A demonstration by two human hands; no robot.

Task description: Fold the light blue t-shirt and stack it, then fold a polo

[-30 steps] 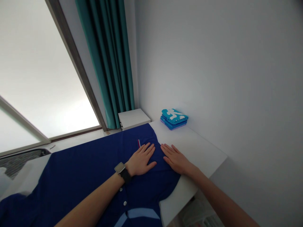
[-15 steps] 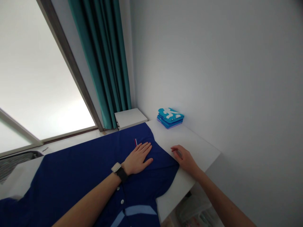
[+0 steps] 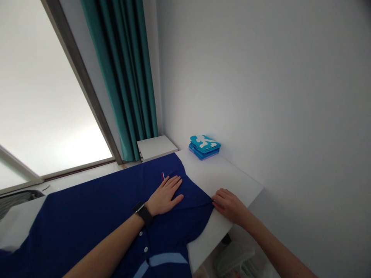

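Step in hand looks like smoothing: navy shirt (image 3: pixel 87 216) spread over left part of white table (image 3: pixel 223 177). Left hand (image 3: pixel 164 197) open, flat on shirt. Right hand (image 3: pixel 228 204) half-curled at shirt's side edge, grip unclear. Shirt's long axis runs along table; button row (image 3: pixel 142 234) points toward you.

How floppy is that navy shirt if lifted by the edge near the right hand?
The navy shirt probably hangs limp: it lies flat on the white table. Its thin-looking cloth likely sags from the right hand. The left hand pressing on it would probably pin it.
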